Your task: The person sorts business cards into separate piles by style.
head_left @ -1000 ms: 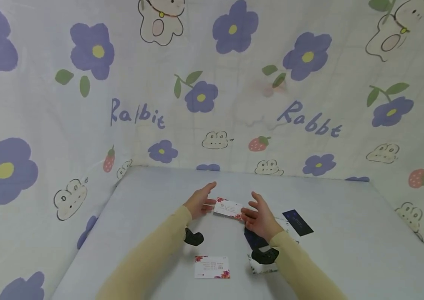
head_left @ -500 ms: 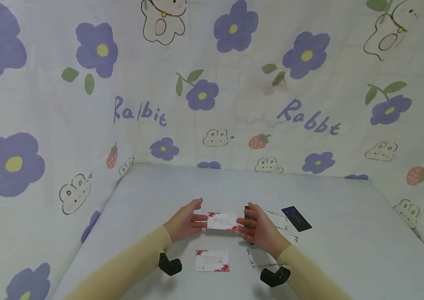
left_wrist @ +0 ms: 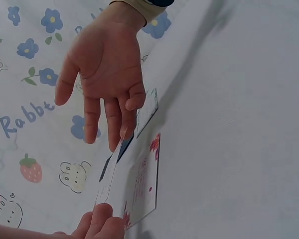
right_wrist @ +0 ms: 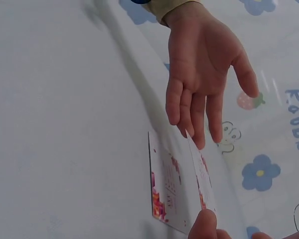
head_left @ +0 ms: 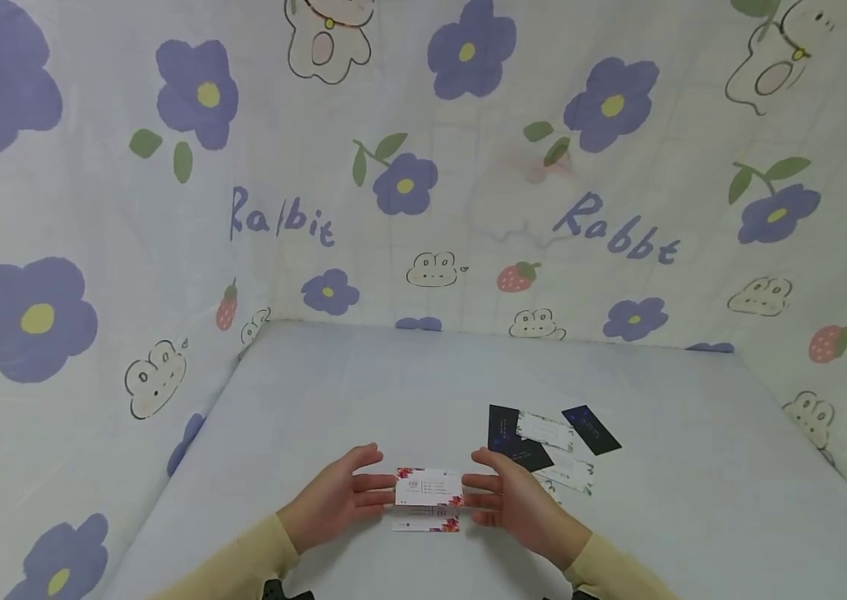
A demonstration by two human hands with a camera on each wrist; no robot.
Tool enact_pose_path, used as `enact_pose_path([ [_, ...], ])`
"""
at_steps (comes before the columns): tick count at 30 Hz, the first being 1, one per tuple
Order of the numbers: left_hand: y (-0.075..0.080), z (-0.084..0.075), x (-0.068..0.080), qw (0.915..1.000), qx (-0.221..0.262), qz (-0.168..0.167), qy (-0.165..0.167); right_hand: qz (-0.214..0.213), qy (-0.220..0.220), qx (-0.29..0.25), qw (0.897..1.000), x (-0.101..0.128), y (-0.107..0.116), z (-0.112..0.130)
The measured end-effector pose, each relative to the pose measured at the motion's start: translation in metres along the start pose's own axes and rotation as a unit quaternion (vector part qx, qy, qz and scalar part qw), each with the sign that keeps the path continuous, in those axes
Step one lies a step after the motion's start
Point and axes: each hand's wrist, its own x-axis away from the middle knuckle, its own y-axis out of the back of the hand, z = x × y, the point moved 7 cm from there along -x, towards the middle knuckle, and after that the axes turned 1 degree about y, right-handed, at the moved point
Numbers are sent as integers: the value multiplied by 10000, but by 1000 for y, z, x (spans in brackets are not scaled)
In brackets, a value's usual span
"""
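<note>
Between my two hands, a white business card with red floral corners is carried above the table, its short ends against the fingertips. My left hand touches the card's left end with outstretched fingers, thumb raised clear of it. At the opposite end my right hand does the same, also with straight fingers. Below lies a similar floral business card on the table, partly covered in the head view. Both wrist views show the carried card nearly edge-on, apart from the lower card.
To the right, dark blue business cards and white leaf-patterned cards lie overlapping. Another dark card lies at their far right. A flower-and-rabbit printed curtain surrounds the white table at the back and sides.
Both hands have come nearer to the body with the floral card between them, from beyond the lower card to over it. The loose cards at the right are now uncovered.
</note>
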Motion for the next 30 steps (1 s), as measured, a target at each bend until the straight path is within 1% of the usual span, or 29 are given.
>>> enact_pose_path([
  [3, 1, 5, 6, 10000, 3, 85, 24, 63, -89, -28, 9999, 3, -1, -5],
  [7, 1, 8, 10, 9998, 25, 201, 15, 133, -142, -16, 9998, 5, -1, -10],
  [12, 1, 11, 13, 9996, 15, 269, 24, 226, -195, 43, 9995, 7, -1, -14],
  [20, 3, 20, 12, 9992, -47, 370, 119, 180, -183, 287, 9993, 5, -1, -18],
  [25, 7, 20, 12, 9992, -146, 359, 25, 261, -192, 349, 9989, 4, -7, -19],
  [30, 10, 23, 14, 9995, -112, 261, 129, 157, -187, 398, 9989, 4, -11, -20],
])
